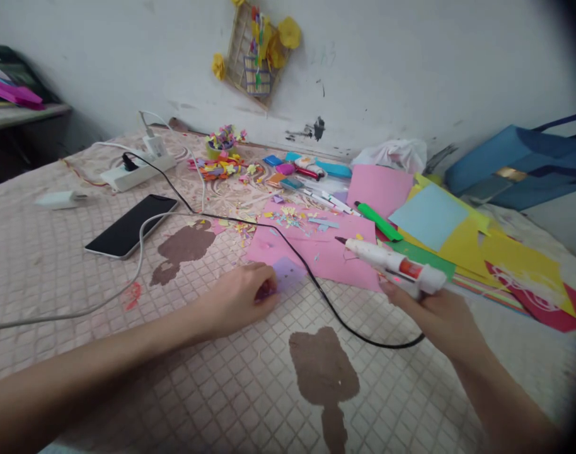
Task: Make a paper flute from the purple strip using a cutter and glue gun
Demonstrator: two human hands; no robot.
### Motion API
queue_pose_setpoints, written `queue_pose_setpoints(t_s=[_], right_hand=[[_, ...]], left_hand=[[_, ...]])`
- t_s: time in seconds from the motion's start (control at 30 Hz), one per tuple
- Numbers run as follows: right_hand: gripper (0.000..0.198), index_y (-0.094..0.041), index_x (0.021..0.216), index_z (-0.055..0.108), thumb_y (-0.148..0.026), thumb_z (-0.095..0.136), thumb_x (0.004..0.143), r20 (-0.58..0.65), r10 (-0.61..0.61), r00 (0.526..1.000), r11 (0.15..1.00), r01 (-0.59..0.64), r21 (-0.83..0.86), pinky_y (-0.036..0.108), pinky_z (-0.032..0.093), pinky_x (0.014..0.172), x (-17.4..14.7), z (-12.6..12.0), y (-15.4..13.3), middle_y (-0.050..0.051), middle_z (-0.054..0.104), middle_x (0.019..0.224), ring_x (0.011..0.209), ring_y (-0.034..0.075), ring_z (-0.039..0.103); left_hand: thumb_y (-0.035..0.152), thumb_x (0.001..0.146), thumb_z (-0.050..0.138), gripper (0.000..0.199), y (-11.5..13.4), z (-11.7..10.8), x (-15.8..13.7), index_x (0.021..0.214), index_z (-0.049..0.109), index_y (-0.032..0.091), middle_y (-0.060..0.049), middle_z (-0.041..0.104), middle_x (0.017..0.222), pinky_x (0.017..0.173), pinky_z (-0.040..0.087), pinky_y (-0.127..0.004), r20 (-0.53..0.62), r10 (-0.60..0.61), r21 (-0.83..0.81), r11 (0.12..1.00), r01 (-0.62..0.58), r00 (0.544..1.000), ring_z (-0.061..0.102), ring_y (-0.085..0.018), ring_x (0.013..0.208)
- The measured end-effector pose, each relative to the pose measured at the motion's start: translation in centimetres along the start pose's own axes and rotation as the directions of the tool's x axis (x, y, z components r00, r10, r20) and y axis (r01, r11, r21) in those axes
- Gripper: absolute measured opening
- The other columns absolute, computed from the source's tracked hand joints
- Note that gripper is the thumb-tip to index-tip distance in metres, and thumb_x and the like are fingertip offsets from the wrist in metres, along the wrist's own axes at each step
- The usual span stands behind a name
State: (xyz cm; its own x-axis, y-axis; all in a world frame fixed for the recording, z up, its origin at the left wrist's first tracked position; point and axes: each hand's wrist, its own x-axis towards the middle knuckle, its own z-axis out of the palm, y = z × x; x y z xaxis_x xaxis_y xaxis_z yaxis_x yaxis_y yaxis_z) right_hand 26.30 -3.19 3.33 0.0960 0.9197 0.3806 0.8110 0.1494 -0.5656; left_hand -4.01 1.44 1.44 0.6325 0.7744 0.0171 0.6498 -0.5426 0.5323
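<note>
My right hand is wrapped round a white hot glue gun, its dark nozzle pointing left above a pink paper sheet. A small red light shows on the gun's side, and a black cord runs from near that hand across the table. My left hand is closed at the near left edge of the pink sheet. Its curled fingers pinch a small light purple sheet with tiny dark marks; part of this piece is hidden by the fingers.
A phone and a white power strip lie on the left. Paper scraps, a green marker and coloured sheets spread beyond my hands. A small flower pot stands near the wall; a blue bag is at right.
</note>
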Motion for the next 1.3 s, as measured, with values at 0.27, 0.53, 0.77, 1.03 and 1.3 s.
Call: queue_pose_setpoints(t_s=[0.27, 0.53, 0.77, 1.03, 1.3], right_hand=[[0.03, -0.022, 0.092, 0.065, -0.048, 0.058, 0.079, 0.21, 0.034, 0.977, 0.997, -0.047, 0.057, 0.038, 0.05, 0.07, 0.1, 2.1, 1.3, 0.004, 0.068, 0.078, 0.075, 0.024, 0.063], [0.033, -0.02, 0.061, 0.058, -0.047, 0.053, 0.08, 0.254, 0.042, 0.966, 0.99, -0.075, 0.121, 0.031, 0.047, 0.058, 0.0, 3.1, 0.5, 0.001, 0.06, 0.057, 0.058, 0.019, 0.057], [0.036, -0.018, 0.1, 0.065, -0.046, 0.054, 0.081, 0.155, 0.066, 0.986, 0.997, -0.07, 0.026, 0.04, 0.048, 0.076, -0.3, 3.9, 1.6, 0.006, 0.069, 0.091, 0.084, 0.027, 0.061], [0.035, -0.016, 0.087, 0.067, -0.048, 0.054, 0.08, 0.142, 0.016, 0.99, 1.0, -0.015, -0.011, 0.036, 0.047, 0.068, 0.1, 5.0, 2.4, 0.004, 0.064, 0.074, 0.072, 0.024, 0.059], [0.033, -0.015, 0.096, 0.064, -0.042, 0.054, 0.08, 0.163, -0.026, 0.986, 0.998, 0.035, -0.053, 0.031, 0.043, 0.059, -0.1, 4.7, 2.4, 0.004, 0.063, 0.072, 0.064, 0.021, 0.055]], left_hand=[[0.024, 0.081, 0.052, 0.011, -0.3, -2.1, -0.5, 0.083, 0.06, 0.017, 0.0, 0.062, 0.076, 0.059, 0.042, -0.022, 0.029, -0.016, -0.184, 0.983, 0.021, 0.999, 0.055, -0.01, 0.063], [0.031, 0.08, 0.057, 0.015, -0.1, -1.5, -0.9, 0.081, 0.058, 0.016, 0.001, 0.058, 0.07, 0.052, 0.039, -0.021, 0.165, 0.021, -0.277, 0.96, 0.026, 0.986, 0.052, -0.009, 0.058], [0.034, 0.078, 0.062, 0.018, -0.1, -1.4, -1.4, 0.082, 0.058, 0.017, 0.001, 0.058, 0.076, 0.056, 0.039, -0.023, 0.177, 0.077, -0.235, 0.971, -0.034, 0.981, 0.052, -0.011, 0.064], [0.035, 0.08, 0.061, 0.022, -0.5, -1.4, -1.3, 0.092, 0.057, 0.017, -0.004, 0.059, 0.092, 0.071, 0.043, -0.029, 0.051, 0.027, -0.088, 0.996, -0.022, 0.998, 0.055, -0.018, 0.083], [0.031, 0.074, 0.065, 0.033, -1.5, -0.8, -1.3, 0.102, 0.054, 0.017, -0.008, 0.058, 0.105, 0.08, 0.043, -0.037, 0.04, -0.047, 0.019, 0.999, 0.046, 0.998, 0.054, -0.024, 0.098]])
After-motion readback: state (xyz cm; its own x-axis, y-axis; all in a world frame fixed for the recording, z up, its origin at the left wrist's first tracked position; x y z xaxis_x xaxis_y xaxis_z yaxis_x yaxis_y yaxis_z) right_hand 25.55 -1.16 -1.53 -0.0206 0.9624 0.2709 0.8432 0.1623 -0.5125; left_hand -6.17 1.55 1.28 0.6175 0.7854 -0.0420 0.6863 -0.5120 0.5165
